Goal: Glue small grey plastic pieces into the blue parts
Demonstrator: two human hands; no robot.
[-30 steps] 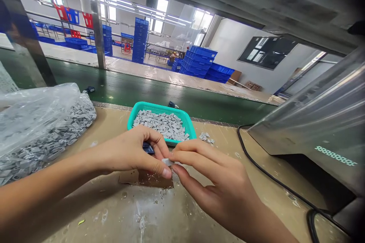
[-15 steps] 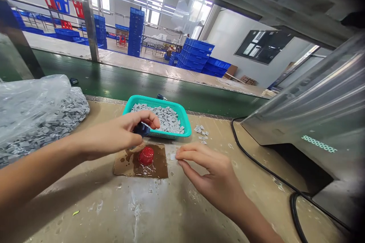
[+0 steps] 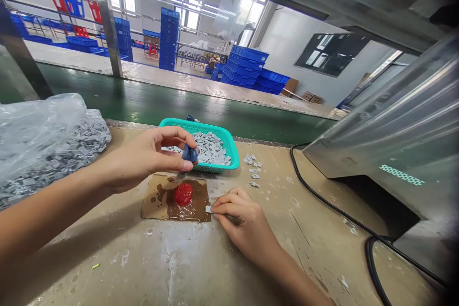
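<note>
My left hand pinches a small dark blue plastic part between thumb and fingers, held in front of the green basket. Many small light grey pieces fill that basket. Lower and to the right, my right hand grips a small light grey piece by its end. That piece is at the right edge of a wet brown cardboard square. A shiny red lump sits on the cardboard, just left of the right hand's piece.
A clear plastic bag of grey pieces lies at left. Several loose grey pieces lie right of the basket. Behind runs a green conveyor belt. A black cable and a metal housing stand at right.
The left hand has turned and shifted slightly right, bringing the dark blue part into clearer view. My right hand has moved down and left with its grey piece, towards the cardboard's edge.
</note>
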